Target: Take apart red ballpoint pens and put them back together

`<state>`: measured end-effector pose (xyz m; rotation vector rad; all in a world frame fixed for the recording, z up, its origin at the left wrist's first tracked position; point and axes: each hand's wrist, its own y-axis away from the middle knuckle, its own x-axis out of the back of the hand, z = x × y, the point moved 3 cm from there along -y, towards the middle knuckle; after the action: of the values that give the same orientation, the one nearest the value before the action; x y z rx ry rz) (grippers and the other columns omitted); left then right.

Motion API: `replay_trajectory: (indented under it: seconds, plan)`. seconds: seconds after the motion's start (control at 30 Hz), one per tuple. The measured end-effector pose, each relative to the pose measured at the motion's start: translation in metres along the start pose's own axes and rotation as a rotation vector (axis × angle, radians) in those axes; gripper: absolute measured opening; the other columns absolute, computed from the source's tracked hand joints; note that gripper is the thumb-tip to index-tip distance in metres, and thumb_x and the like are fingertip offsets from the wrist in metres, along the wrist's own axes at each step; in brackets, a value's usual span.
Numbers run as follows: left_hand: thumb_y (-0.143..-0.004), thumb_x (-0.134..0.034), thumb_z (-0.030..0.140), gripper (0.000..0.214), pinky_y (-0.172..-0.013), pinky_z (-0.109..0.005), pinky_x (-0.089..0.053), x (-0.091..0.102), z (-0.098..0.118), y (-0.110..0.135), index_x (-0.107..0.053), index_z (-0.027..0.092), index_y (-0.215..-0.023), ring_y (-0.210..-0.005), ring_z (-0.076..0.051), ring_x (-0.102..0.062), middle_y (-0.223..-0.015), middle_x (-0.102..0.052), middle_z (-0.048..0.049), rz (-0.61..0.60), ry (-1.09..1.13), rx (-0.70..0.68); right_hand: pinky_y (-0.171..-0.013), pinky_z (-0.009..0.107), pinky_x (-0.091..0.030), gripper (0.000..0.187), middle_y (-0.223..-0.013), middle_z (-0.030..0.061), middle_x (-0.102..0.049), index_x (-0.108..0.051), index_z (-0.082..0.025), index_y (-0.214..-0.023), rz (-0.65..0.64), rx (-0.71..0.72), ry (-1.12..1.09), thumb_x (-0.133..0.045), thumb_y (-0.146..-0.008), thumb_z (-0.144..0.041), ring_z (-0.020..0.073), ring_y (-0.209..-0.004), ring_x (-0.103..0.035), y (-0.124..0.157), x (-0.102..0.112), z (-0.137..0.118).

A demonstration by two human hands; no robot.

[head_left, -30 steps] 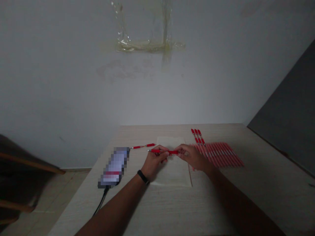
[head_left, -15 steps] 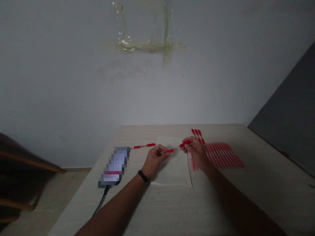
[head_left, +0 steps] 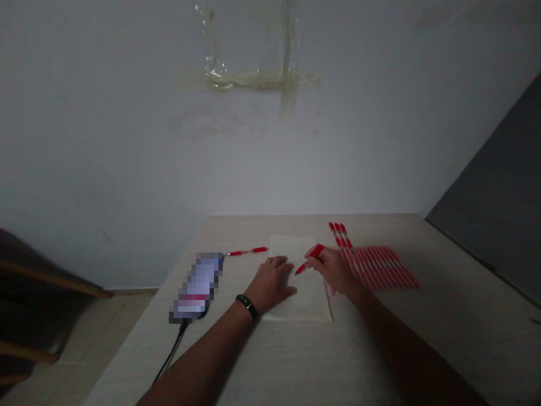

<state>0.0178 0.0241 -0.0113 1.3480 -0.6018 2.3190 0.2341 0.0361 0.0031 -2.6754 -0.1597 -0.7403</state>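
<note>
The left hand (head_left: 270,286) lay spread on the paper (head_left: 302,301), apparently steadying it, while the right hand (head_left: 333,269) pinched a red pen (head_left: 315,252), tip slanted down, probably for control.

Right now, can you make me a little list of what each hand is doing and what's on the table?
Left hand: over the left edge of the paper, holding nothing
Right hand: holding a red pen, tip down towards the paper
Tip touching paper: can't tell
On the left: pixelated phone, another red pen near it
On the right: row of pinkish pens
</note>
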Motion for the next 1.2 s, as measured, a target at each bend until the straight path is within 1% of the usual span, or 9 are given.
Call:
replay_trajectory:
  seconds: [0.17, 0.37, 0.53, 0.63, 0.7, 0.83, 1.0, 1.1, 1.2]
  plan:
    - [-0.073, -0.085, 0.039, 0.065, -0.110, -0.051, -0.040, 0.0004, 0.0024, -0.0004, -0.063, 0.024, -0.132, -0.130, -0.036, -0.050, -0.144, -0.054, -0.0141, -0.004, -0.014, 0.015, -0.057, 0.025, -0.044, 0.021, -0.071, 0.0020, -0.068, -0.072, -0.018, -0.090, 0.038, 0.029, 0.104, -0.059, -0.094, -0.035, 0.0148, -0.062, -0.060, 0.0001, 0.0031, -0.0005]
    - [-0.074, -0.085, 0.038, 0.066, -0.109, -0.051, -0.041, 0.0007, 0.0027, 0.0004, -0.062, 0.024, -0.133, -0.132, -0.036, -0.049, -0.144, -0.054, -0.0139, -0.002, -0.011, 0.028, -0.051, 0.022, -0.042, 0.020, -0.070, 0.0011, -0.068, -0.072, -0.018, -0.090, -0.036, 0.030, 0.037, -0.060, -0.093, -0.034, 0.0131, -0.057, -0.058, 0.0001, -0.0005, -0.0002]
    - [-0.073, -0.085, 0.040, 0.066, -0.109, -0.052, -0.041, -0.0009, 0.0011, 0.0005, -0.062, 0.024, -0.133, -0.132, -0.036, -0.049, -0.144, -0.054, -0.0137, 0.000, -0.010, 0.019, -0.050, 0.023, -0.038, 0.021, -0.066, 0.0011, -0.066, -0.071, -0.017, -0.087, 0.035, 0.012, 0.108, -0.058, -0.093, -0.033, 0.0133, -0.057, -0.055, -0.0006, 0.0037, -0.0003]
    - [-0.073, -0.085, 0.039, 0.065, -0.108, -0.052, -0.041, -0.0017, 0.0004, 0.0001, -0.063, 0.025, -0.132, -0.131, -0.036, -0.049, -0.144, -0.054, -0.0136, 0.007, -0.021, 0.022, -0.054, 0.024, -0.041, 0.021, -0.070, 0.0009, -0.067, -0.072, -0.018, -0.092, -0.016, 0.026, 0.062, -0.060, -0.093, -0.035, 0.0136, -0.059, -0.058, -0.0011, 0.0019, -0.0001]
    - [-0.072, -0.085, 0.040, 0.065, -0.107, -0.051, -0.041, -0.0018, 0.0002, -0.0001, -0.063, 0.025, -0.132, -0.130, -0.037, -0.050, -0.143, -0.054, -0.0135, 0.005, -0.021, 0.025, -0.055, 0.024, -0.042, 0.019, -0.072, 0.0009, -0.068, -0.072, -0.018, -0.092, -0.036, 0.038, 0.044, -0.061, -0.092, -0.034, 0.0137, -0.061, -0.059, -0.0010, 0.0005, -0.0003]
    - [-0.073, -0.085, 0.040, 0.066, -0.108, -0.051, -0.040, -0.0015, 0.0004, 0.0002, -0.062, 0.026, -0.133, -0.131, -0.036, -0.049, -0.144, -0.054, -0.0134, 0.003, 0.002, 0.017, -0.053, 0.025, -0.038, 0.020, -0.064, -0.0004, -0.063, -0.069, -0.018, -0.082, -0.003, 0.012, 0.092, -0.060, -0.092, -0.033, 0.0135, -0.057, -0.055, -0.0006, 0.0020, -0.0001]
    - [-0.074, -0.084, 0.041, 0.066, -0.108, -0.051, -0.040, -0.0014, 0.0005, 0.0007, -0.061, 0.026, -0.134, -0.132, -0.036, -0.048, -0.144, -0.054, -0.0134, -0.002, -0.012, 0.025, -0.056, 0.025, -0.041, 0.021, -0.070, 0.0009, -0.067, -0.070, -0.018, -0.085, -0.011, 0.038, 0.061, -0.060, -0.092, -0.034, 0.0141, -0.061, -0.058, -0.0008, 0.0034, -0.0025]
    - [-0.074, -0.084, 0.041, 0.065, -0.108, -0.050, -0.041, -0.0007, 0.0015, 0.0009, -0.062, 0.025, -0.133, -0.132, -0.036, -0.048, -0.145, -0.054, -0.0134, 0.000, -0.019, 0.023, -0.053, 0.024, -0.038, 0.021, -0.063, -0.0004, -0.062, -0.068, -0.018, -0.080, -0.002, 0.028, 0.091, -0.060, -0.091, -0.033, 0.0134, -0.057, -0.055, -0.0005, 0.0052, -0.0044]
    - [-0.074, -0.085, 0.041, 0.065, -0.109, -0.051, -0.041, -0.0006, 0.0017, 0.0008, -0.063, 0.025, -0.132, -0.132, -0.036, -0.048, -0.144, -0.054, -0.0135, 0.002, -0.010, 0.025, -0.052, 0.024, -0.038, 0.019, -0.063, -0.0004, -0.062, -0.068, -0.018, -0.081, 0.007, 0.011, 0.080, -0.060, -0.090, -0.033, 0.0136, -0.056, -0.054, -0.0002, 0.0076, -0.0055]
